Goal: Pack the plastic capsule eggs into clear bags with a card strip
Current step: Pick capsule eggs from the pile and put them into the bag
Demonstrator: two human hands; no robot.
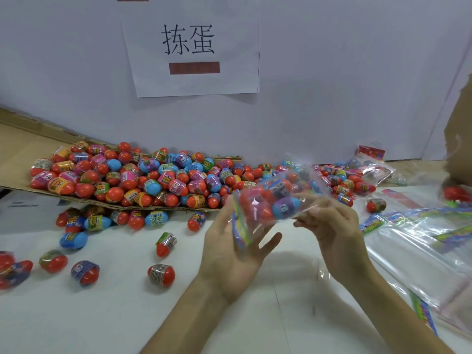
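Observation:
A clear bag (270, 200) with several red and blue capsule eggs and a colourful card strip (240, 231) inside hangs above the white table. My left hand (235, 254) cradles the bag's bottom end, fingers around the card strip. My right hand (334, 226) pinches the bag's open end between thumb and fingers. A big heap of capsule eggs (143, 177) lies on flattened cardboard (23, 146) behind, and loose eggs (161, 271) are scattered on the table at the left.
A stack of empty clear bags with card strips (419, 241) lies at the right. Filled bags (370, 164) rest against the white wall at the back right. A brown cardboard box (459, 139) stands at the right edge. A paper sign (190, 47) hangs on the wall.

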